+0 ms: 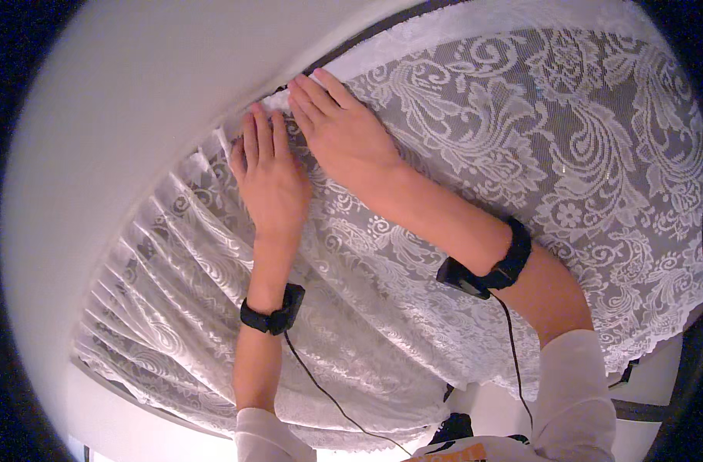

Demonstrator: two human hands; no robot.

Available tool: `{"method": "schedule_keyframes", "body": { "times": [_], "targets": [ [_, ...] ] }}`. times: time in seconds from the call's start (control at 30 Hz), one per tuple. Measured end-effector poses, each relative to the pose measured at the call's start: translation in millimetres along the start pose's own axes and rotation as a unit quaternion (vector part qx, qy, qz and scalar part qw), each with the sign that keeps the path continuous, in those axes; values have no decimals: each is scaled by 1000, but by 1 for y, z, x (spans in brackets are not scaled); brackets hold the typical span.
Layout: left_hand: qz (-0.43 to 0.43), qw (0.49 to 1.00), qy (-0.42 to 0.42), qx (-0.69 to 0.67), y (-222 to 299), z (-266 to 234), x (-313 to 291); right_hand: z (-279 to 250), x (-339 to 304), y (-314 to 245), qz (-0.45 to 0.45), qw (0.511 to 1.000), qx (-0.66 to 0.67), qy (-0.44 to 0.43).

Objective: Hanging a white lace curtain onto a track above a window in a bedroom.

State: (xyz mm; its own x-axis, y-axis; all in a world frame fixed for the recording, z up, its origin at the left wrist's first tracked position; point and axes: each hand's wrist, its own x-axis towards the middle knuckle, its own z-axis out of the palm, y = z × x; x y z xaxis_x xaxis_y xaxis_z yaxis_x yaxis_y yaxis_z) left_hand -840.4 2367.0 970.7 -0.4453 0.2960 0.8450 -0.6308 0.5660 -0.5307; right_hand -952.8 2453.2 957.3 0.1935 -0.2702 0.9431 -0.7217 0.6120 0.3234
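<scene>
A white lace curtain (575,146) with scroll and flower patterns spreads across the view. On the left it falls in gathered folds; on the right it lies smoother. My left hand (274,181) rests on the lace at its upper edge, fingers stretched out and slightly apart. Just right of it and a little higher, my right hand (347,142) lies along the same edge, fingers straight and side by side. Both fingertips touch the edge strip, next to a dark rail-like line (367,35). Both thumbs are largely hidden.
A plain pale wall (135,115) runs beyond the upper edge of the lace. Each forearm wears a black strap (513,254) with a small box, and thin black cables (320,385) hang down from them. White and dark surfaces show below the lace at lower right.
</scene>
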Motion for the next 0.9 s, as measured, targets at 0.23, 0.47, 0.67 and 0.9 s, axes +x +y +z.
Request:
{"method": "schedule_keyframes", "body": {
  "times": [0.23, 0.47, 0.67, 0.9],
  "targets": [
    [27, 995, -17, -91, -15, -18, 0, -6, 9, -2, -8, 1000, -8, -8],
    [-42, 989, 105, -93, -39, -39, -7, 11, 50, -13, 96, 943, 295, 125],
    [-28, 996, 78, -47, -39, -26, -10, 23, 65, -20, 126, 891, 397, 181],
    [-27, 997, 55, -53, -41, -31, -13, 25, 60, -4, 29, 829, 543, 131]
  ]
}}
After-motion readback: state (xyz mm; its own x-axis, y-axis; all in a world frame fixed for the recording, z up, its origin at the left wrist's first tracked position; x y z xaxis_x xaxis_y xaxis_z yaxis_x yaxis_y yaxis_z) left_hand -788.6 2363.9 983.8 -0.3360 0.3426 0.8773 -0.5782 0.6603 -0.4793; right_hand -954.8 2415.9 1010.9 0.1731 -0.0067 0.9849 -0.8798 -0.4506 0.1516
